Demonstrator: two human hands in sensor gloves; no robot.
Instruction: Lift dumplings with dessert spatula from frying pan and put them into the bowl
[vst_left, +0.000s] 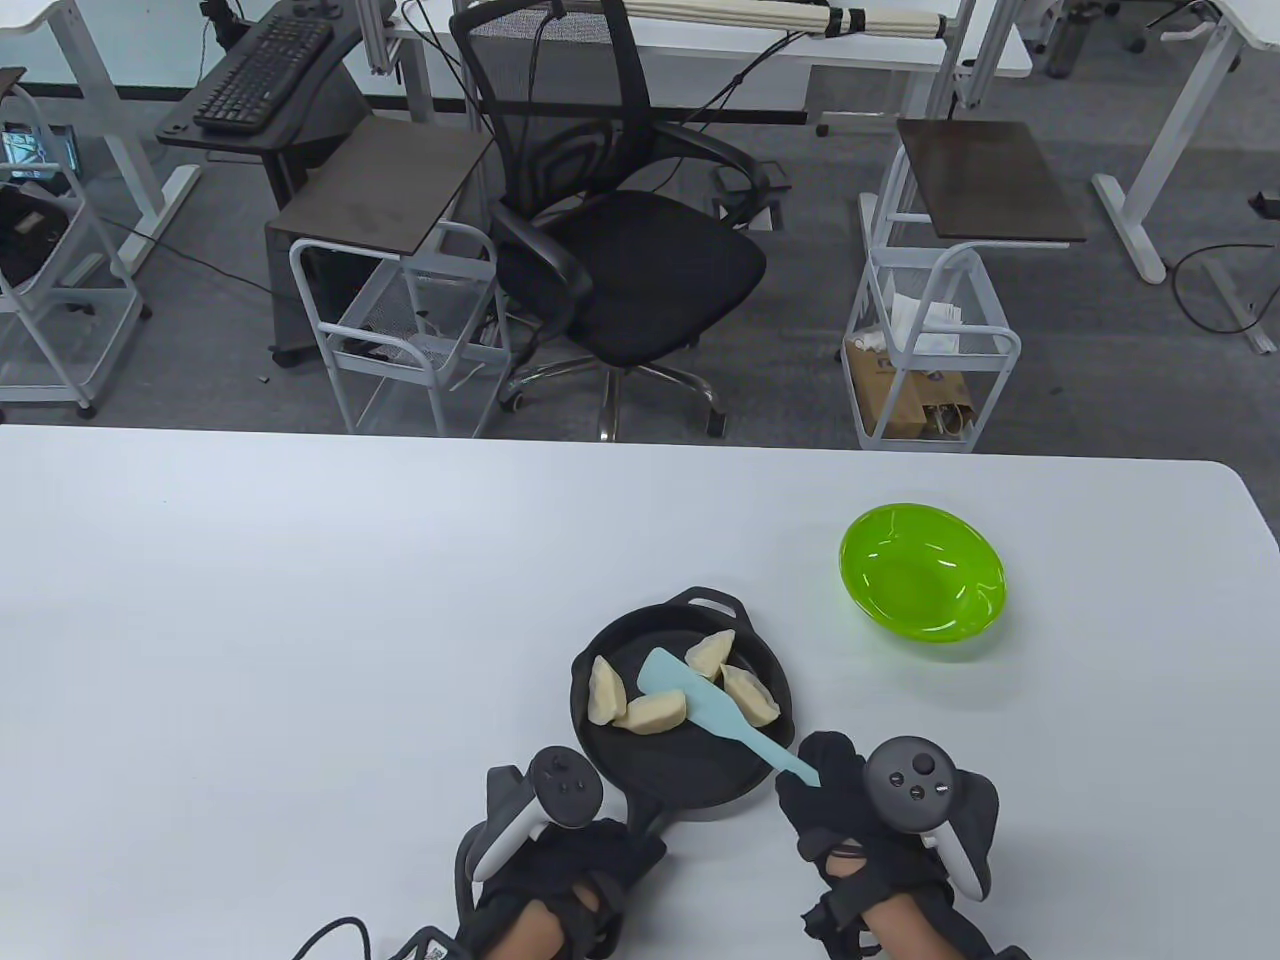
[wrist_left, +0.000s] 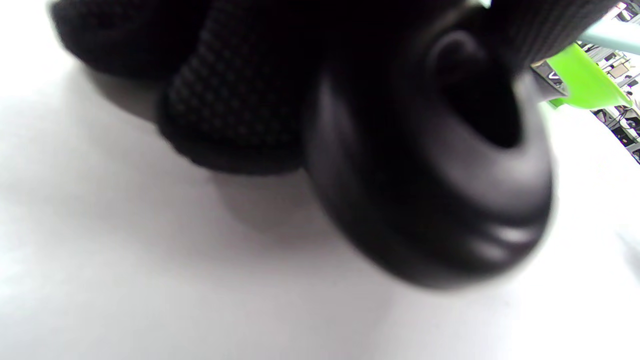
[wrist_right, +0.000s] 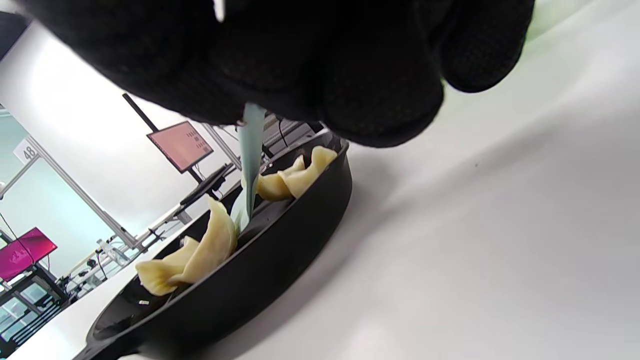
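Note:
A black frying pan (vst_left: 690, 765) sits near the table's front edge with several pale dumplings (vst_left: 650, 712) in it. My right hand (vst_left: 815, 780) grips the handle of a light blue spatula (vst_left: 690, 695); its blade lies in the pan among the dumplings. In the right wrist view the spatula (wrist_right: 250, 160) runs down from my gloved fingers (wrist_right: 300, 60) to beside a dumpling (wrist_right: 210, 245) in the pan (wrist_right: 240, 280). My left hand (vst_left: 610, 845) holds the pan's handle (wrist_left: 430, 165). A green bowl (vst_left: 922, 582) stands empty, to the right of and beyond the pan.
The white table (vst_left: 300, 620) has a far edge and a rounded right corner near the bowl. Beyond it on the floor stand an office chair (vst_left: 620, 260) and wire carts (vst_left: 930, 340). A cable (vst_left: 335, 935) trails from my left wrist.

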